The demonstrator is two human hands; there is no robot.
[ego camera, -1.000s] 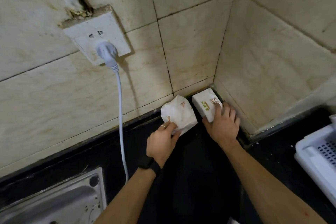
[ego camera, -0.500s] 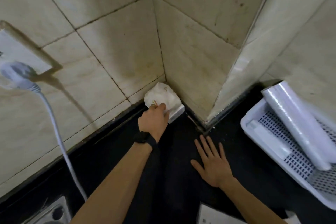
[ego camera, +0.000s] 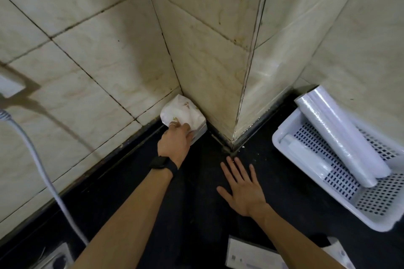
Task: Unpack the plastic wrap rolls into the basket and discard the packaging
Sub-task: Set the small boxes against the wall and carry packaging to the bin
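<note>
No print can be read: faint reddish and yellow marks on the white paper packet (ego camera: 182, 113) in the tiled corner are illegible, as is the small dark print on the flat white packaging (ego camera: 251, 256) at the tabletop's near edge.

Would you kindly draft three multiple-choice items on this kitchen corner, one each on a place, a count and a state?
1. Where does the white packet sit?
A. in the basket
B. in the corner where the tiled walls meet
C. in the sink

2. How many rolls lie in the white basket?
A. none
B. two
C. five

3. What is the right hand doing?
A. gripping a roll
B. spread open above the black counter, holding nothing
C. pulling the cord

Answers:
1 B, since the packet is tucked against both walls under the left hand.
2 B, since one large roll leans on the rim and a smaller one lies flat.
3 B, since its fingers are splayed and empty.
</note>
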